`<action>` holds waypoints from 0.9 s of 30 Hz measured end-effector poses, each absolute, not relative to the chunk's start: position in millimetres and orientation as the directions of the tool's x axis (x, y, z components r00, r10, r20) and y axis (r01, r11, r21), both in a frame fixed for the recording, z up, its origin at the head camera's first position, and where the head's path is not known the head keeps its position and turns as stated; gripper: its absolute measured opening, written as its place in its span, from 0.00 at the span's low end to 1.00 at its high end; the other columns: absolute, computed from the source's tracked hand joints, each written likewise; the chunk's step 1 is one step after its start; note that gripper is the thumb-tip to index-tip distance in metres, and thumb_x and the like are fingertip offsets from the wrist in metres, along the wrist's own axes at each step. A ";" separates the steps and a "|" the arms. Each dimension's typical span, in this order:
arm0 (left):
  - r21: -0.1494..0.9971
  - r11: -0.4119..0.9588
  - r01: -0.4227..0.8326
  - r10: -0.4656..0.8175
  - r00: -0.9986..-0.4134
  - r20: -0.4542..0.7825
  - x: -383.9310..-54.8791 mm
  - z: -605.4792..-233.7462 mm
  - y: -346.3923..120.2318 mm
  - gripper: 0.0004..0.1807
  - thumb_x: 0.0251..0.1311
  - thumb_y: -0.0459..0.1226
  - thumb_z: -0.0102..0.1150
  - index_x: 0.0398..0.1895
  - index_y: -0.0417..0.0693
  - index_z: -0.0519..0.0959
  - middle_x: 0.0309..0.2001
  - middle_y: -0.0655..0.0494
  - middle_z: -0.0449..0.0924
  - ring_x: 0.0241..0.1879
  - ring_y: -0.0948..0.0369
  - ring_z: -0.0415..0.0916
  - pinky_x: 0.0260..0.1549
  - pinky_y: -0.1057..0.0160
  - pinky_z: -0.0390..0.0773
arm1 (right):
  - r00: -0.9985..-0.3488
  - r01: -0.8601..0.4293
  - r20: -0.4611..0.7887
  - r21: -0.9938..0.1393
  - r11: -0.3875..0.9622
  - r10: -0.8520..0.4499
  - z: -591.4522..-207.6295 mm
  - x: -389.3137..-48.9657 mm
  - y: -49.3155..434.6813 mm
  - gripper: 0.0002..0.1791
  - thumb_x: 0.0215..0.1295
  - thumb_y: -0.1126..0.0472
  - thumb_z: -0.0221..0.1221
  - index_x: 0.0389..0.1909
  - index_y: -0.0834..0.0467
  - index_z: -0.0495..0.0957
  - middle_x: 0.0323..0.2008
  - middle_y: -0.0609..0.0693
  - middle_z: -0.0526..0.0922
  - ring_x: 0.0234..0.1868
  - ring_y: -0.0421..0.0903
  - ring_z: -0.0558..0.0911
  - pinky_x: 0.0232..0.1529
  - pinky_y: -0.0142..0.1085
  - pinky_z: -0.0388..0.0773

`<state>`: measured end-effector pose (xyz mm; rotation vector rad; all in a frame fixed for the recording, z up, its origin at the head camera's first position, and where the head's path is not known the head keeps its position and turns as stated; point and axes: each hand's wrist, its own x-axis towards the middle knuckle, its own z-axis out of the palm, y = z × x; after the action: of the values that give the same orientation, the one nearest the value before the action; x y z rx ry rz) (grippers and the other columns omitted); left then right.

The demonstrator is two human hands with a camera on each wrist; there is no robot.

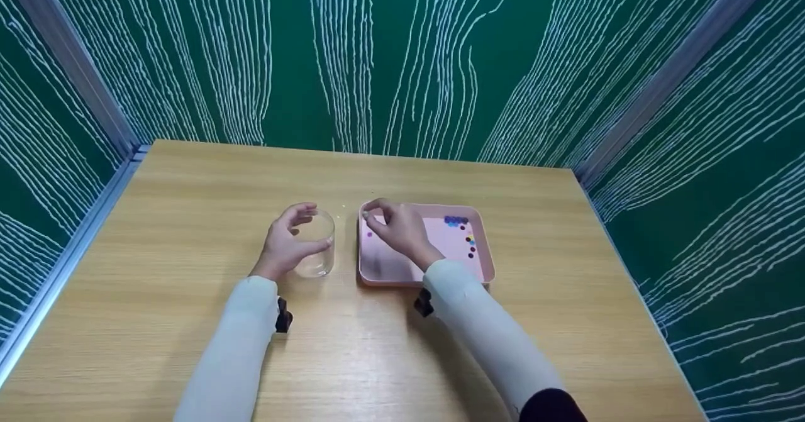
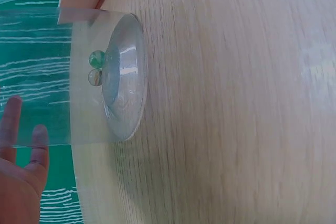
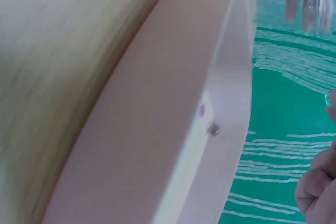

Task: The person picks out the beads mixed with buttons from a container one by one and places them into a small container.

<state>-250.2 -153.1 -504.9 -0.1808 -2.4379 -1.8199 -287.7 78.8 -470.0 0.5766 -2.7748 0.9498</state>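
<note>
In the head view, a clear glass [image 1: 317, 260] stands on the table, and my left hand [image 1: 286, 243] grips it with thumb and fingers around its sides. Through its wall, the left wrist view shows a green marble [image 2: 96, 59] and a clear marble [image 2: 95, 77] near the base; whether they lie inside or behind, I cannot tell. My right hand [image 1: 402, 228] hovers over the left side of a pink tray [image 1: 390, 282], pinching a small glassy marble [image 3: 328, 99] between thumb and index finger. A purple bead [image 1: 370, 234] lies in the tray beneath it.
Along the tray's right side lie dark blue beads [image 1: 455, 221] and several dark red beads [image 1: 470, 248]. The wooden table [image 1: 188, 233] backs onto a green, white-streaked wall [image 1: 289, 95]. Metal posts [image 1: 82, 63] stand at the corners.
</note>
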 end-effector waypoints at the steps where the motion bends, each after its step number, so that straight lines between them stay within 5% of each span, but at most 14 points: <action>1: 0.948 0.280 0.150 0.034 -0.989 0.146 -250.8 -505.3 -153.0 0.39 0.29 0.52 0.71 0.52 0.64 0.66 0.52 0.62 0.70 0.54 0.61 0.65 0.53 0.51 0.61 | -0.910 -0.415 0.267 -0.559 0.718 -0.318 -468.6 -286.8 76.5 0.11 0.56 0.45 0.52 0.37 0.40 0.77 0.17 0.41 0.73 0.16 0.40 0.68 0.15 0.32 0.64; 11: 0.946 0.273 0.177 0.054 -0.984 0.168 -251.2 -504.4 -153.6 0.39 0.30 0.51 0.71 0.53 0.63 0.66 0.53 0.58 0.70 0.54 0.59 0.65 0.53 0.46 0.60 | -0.871 -0.489 0.281 -0.581 0.651 -0.404 -461.8 -281.0 55.8 0.11 0.56 0.43 0.51 0.37 0.38 0.77 0.21 0.39 0.74 0.20 0.39 0.69 0.19 0.31 0.67; 19: 0.958 0.219 0.184 0.077 -0.982 0.171 -236.6 -483.3 -150.5 0.36 0.36 0.39 0.70 0.54 0.50 0.66 0.54 0.45 0.68 0.55 0.49 0.63 0.53 0.45 0.59 | -0.868 -0.489 0.258 -0.583 0.648 -0.424 -461.4 -276.0 44.6 0.11 0.56 0.44 0.53 0.38 0.38 0.77 0.17 0.41 0.72 0.19 0.38 0.69 0.17 0.30 0.67; 27: 0.964 0.208 0.165 0.061 -0.986 0.155 -239.1 -486.4 -150.2 0.38 0.34 0.40 0.71 0.54 0.51 0.66 0.54 0.48 0.70 0.55 0.52 0.64 0.52 0.46 0.58 | -0.876 -0.474 0.249 -0.599 0.645 -0.413 -464.7 -273.3 36.9 0.09 0.55 0.44 0.54 0.36 0.37 0.77 0.15 0.43 0.67 0.19 0.40 0.67 0.16 0.31 0.64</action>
<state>-239.1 -150.2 -486.4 -0.2233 -2.3759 -1.9136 -273.3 36.9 -464.7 0.7475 -2.7676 1.0478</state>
